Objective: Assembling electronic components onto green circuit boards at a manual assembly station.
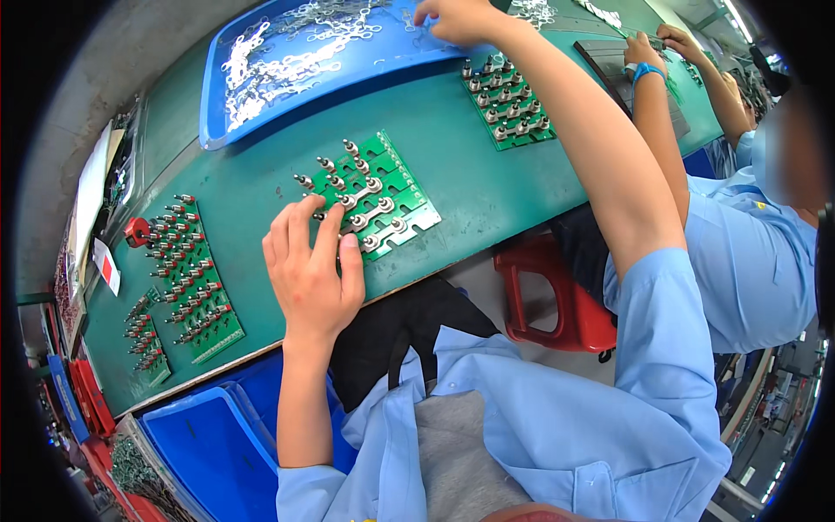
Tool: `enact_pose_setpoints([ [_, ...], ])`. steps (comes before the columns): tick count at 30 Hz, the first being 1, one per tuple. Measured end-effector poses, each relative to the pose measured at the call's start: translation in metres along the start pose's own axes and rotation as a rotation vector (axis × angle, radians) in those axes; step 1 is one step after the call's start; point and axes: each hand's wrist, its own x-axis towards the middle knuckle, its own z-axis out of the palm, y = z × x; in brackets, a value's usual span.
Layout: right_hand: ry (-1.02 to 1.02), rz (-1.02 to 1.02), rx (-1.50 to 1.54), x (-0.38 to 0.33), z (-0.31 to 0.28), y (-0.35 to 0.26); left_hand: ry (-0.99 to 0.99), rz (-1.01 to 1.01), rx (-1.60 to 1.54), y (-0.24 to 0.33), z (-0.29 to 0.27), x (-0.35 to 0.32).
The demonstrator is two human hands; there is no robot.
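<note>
One hand, the left [306, 270], rests loosely spread at the green circuit board's [404, 185] left edge, apparently steadying it near the tabletop's [474, 204] front edge; the right [459, 19], grip unclear, hangs over the blue tray [211, 111].

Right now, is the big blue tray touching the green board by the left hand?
Apart. The head view shows green tabletop between the blue tray and the green board.

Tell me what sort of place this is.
Likely an electronics assembly workshop: green circuit boards fitted with metal parts, a blue tray of small metal links, and a co-worker alongside.
</note>
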Motion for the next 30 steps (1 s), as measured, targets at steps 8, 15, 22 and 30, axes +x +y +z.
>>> enact_pose_setpoints([
  [8,-0.063,-0.072,-0.159,0.026,0.008,0.048,0.084,-0.013,-0.058,0.002,-0.011,0.002],
  [15,0.018,0.036,0.921,-0.023,0.020,-0.077,0.169,-0.109,-0.287,0.003,-0.021,0.019],
  [22,-0.083,-0.084,1.246,-0.103,0.030,-0.154,0.151,-0.436,-0.812,0.009,-0.030,0.044],
  [30,0.154,-0.284,0.828,-0.111,0.037,-0.156,0.070,-0.552,-1.094,-0.016,-0.042,0.032],
])
